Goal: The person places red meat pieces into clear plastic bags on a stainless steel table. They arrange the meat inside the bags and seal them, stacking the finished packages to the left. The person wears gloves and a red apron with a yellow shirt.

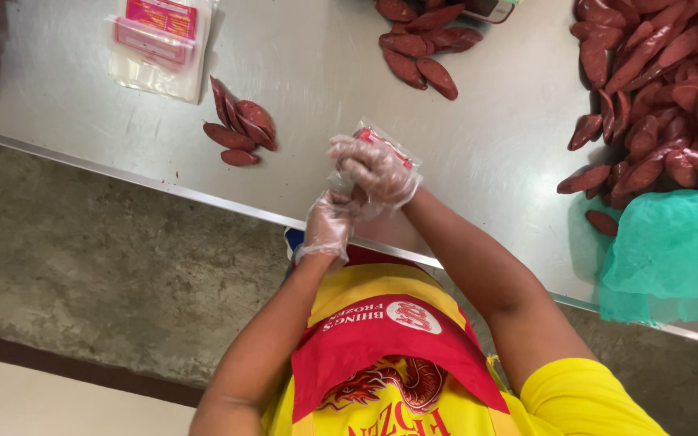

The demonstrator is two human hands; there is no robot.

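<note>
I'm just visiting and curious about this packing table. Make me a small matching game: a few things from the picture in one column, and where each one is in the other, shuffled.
Things:
1. clear packet
2. stack of bags
3. big sausage heap
4. green cloth

Places:
A. table's far left
B. near edge, under the heap
C. between both gloved hands
D. table's far right

Pairs: 1-C, 2-A, 3-D, 4-B

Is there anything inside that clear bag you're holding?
Both gloved hands wrap the clear bag. Only its top and a red label panel show. The hands cover the lower part, so any contents cannot be seen.
</note>
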